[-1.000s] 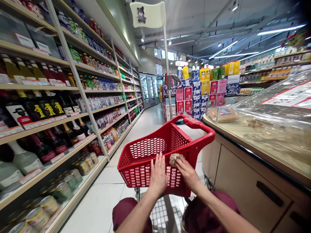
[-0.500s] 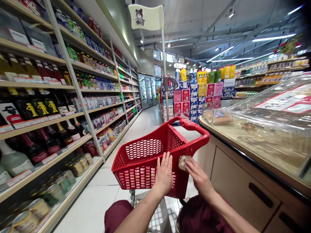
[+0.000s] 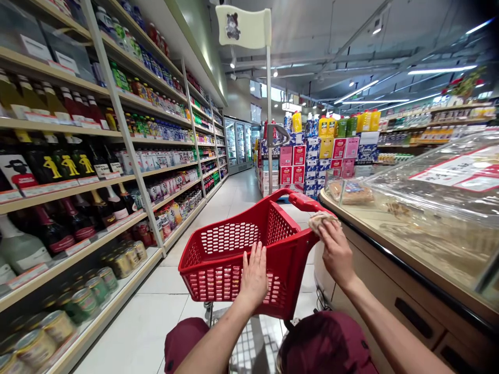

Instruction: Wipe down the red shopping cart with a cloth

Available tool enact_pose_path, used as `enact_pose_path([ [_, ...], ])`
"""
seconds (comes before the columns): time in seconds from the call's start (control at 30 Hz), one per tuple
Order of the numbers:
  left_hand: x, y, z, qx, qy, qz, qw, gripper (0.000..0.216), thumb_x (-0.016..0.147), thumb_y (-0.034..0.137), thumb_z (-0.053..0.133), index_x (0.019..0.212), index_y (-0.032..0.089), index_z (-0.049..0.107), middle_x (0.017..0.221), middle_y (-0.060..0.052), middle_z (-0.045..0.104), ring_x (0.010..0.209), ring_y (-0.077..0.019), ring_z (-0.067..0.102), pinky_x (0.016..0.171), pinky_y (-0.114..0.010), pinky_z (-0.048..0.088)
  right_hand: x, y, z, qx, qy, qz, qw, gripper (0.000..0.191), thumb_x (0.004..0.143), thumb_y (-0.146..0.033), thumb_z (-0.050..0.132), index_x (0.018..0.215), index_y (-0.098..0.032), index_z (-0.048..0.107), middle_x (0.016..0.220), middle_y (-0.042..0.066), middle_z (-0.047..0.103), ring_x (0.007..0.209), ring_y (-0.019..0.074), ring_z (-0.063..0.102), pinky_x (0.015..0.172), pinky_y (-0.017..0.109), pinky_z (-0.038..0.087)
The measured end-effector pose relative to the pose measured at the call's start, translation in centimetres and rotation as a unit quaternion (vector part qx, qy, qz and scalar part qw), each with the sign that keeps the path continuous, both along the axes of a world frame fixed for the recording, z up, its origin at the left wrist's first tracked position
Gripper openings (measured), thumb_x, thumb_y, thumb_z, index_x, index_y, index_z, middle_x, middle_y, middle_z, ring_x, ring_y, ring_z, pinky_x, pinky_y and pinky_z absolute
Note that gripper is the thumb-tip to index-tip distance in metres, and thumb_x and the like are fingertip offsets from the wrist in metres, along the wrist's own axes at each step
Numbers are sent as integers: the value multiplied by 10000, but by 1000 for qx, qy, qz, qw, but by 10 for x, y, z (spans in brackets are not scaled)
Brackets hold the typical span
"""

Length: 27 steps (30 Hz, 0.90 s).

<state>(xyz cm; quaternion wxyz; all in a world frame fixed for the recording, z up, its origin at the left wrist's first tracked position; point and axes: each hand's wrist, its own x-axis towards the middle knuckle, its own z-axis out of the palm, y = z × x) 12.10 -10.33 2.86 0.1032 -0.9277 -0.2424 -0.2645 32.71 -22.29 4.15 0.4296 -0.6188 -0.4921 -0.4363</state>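
A red plastic shopping cart basket (image 3: 230,254) stands in the aisle in front of me, with a red handle (image 3: 302,201) at its far right. My left hand (image 3: 254,275) lies flat with fingers stretched out on the basket's near wall. My right hand (image 3: 335,252) is closed on a crumpled beige cloth (image 3: 320,220), which it presses against the handle's right arm. A white flag (image 3: 244,26) on a pole rises from the cart.
Shelves of bottles and cans (image 3: 78,171) line the left side. A counter with clear display covers (image 3: 429,208) runs along the right, close to the cart. Stacked drink cartons (image 3: 315,156) stand ahead; the tiled aisle (image 3: 230,200) runs on toward fridges.
My right hand has carried the cloth from the basket's near wall up and right onto the handle arm. The left hand has stayed flat on the basket.
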Motion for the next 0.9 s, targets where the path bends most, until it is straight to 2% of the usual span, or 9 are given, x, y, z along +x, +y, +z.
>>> enact_pose_path([
  [0.07, -3, 3, -3, -6, 5, 12, 1000, 751, 679, 47, 385, 1385, 86, 132, 1456, -121, 168, 1348, -234, 62, 1068, -489, 173, -12, 18, 13, -12, -7, -5, 1000, 457, 841, -66, 315, 1242, -203, 486, 1312, 69, 463, 1289, 231, 290, 1045, 490, 307],
  [0.17, -10, 9, -8, -12, 15, 19, 1000, 731, 683, 41, 369, 1382, 93, 164, 1452, -110, 190, 1348, -225, 79, 1073, -482, 164, -38, 39, 7, -102, -69, 56, 991, 444, 837, -68, 322, 1208, -211, 521, 1246, 51, 531, 1288, 195, 294, 1048, 437, 328],
  [0.23, -16, 13, -10, -20, 12, 40, 999, 720, 681, 48, 368, 1377, 90, 187, 1446, -113, 209, 1346, -230, 93, 1071, -491, 160, -41, 40, 2, -132, -87, 65, 985, 438, 833, -70, 324, 1189, -211, 537, 1223, 50, 551, 1284, 184, 304, 1038, 415, 347],
  [0.4, -29, 21, -10, -44, 11, 87, 995, 725, 659, 59, 373, 1367, 71, 218, 1435, -128, 231, 1343, -240, 116, 1066, -502, 164, -20, 31, 11, -48, -13, -43, 998, 466, 801, -47, 313, 1191, -169, 536, 1275, 98, 496, 1300, 238, 264, 1037, 484, 309],
  [0.53, -30, 18, -13, -42, 21, 83, 995, 724, 669, 68, 366, 1374, 86, 203, 1435, -122, 233, 1344, -235, 102, 1064, -507, 163, -50, 49, 0, -112, -60, 33, 991, 487, 792, -33, 319, 1195, -202, 533, 1262, 60, 514, 1292, 204, 285, 1036, 432, 334],
  [0.6, -31, 17, -14, -43, 26, 82, 995, 729, 669, 70, 369, 1377, 93, 195, 1438, -118, 225, 1345, -232, 102, 1064, -511, 155, -54, 51, -3, -131, -76, 58, 987, 504, 785, -27, 317, 1201, -219, 527, 1253, 42, 524, 1287, 189, 297, 1030, 415, 349],
  [0.77, -33, 16, -14, -49, 13, 87, 995, 746, 648, 56, 376, 1373, 82, 204, 1436, -125, 227, 1342, -239, 118, 1064, -512, 159, -19, 35, 12, -58, -13, -47, 997, 507, 751, -24, 337, 1185, -186, 543, 1282, 73, 493, 1293, 250, 276, 1043, 486, 296],
  [0.83, -34, 16, -14, -48, 7, 94, 994, 745, 643, 49, 373, 1370, 78, 213, 1435, -125, 231, 1342, -241, 123, 1063, -509, 172, -25, 38, 12, -68, -24, -43, 996, 489, 756, -22, 338, 1173, -160, 552, 1273, 92, 499, 1291, 256, 277, 1041, 481, 302],
  [0.9, -35, 16, -14, -45, 8, 98, 994, 737, 646, 42, 368, 1367, 77, 220, 1437, -123, 231, 1340, -241, 130, 1063, -510, 172, -42, 47, 6, -110, -57, 7, 992, 487, 768, -15, 324, 1176, -156, 548, 1259, 87, 514, 1284, 232, 295, 1039, 442, 323],
])
